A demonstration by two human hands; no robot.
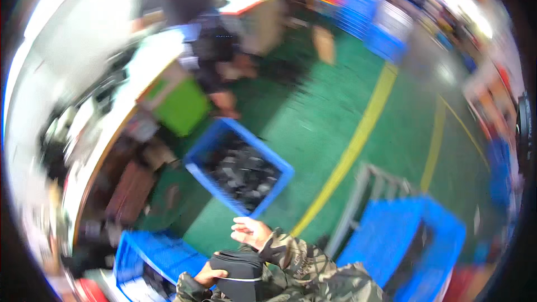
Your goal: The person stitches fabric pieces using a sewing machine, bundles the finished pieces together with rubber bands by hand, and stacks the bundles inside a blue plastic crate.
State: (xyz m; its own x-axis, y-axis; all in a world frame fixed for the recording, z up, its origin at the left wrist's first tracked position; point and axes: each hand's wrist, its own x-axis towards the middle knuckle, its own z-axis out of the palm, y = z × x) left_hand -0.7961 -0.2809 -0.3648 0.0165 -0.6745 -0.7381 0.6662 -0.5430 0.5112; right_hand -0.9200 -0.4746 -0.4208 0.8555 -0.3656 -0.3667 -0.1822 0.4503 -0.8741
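Note:
At the lower middle, my left hand (209,275) is closed round the side of a stack of flat black pieces (239,286), its thumb on top. A thin pale line crosses the stack. My right hand (251,232) is just beyond the stack, its fingers stretched out to the left and nothing seen in them. Ahead of it on the floor stands a blue plastic crate (284,182), holding many small black and grey pieces too blurred to name. Both my sleeves are camouflage-patterned.
Blue crates stand at my lower left (162,251) and lower right (386,240), the latter beside a grey metal frame (358,201). A long workbench (103,159) runs along the left. Another person (184,0) is at it. Yellow lines (358,140) cross the green floor.

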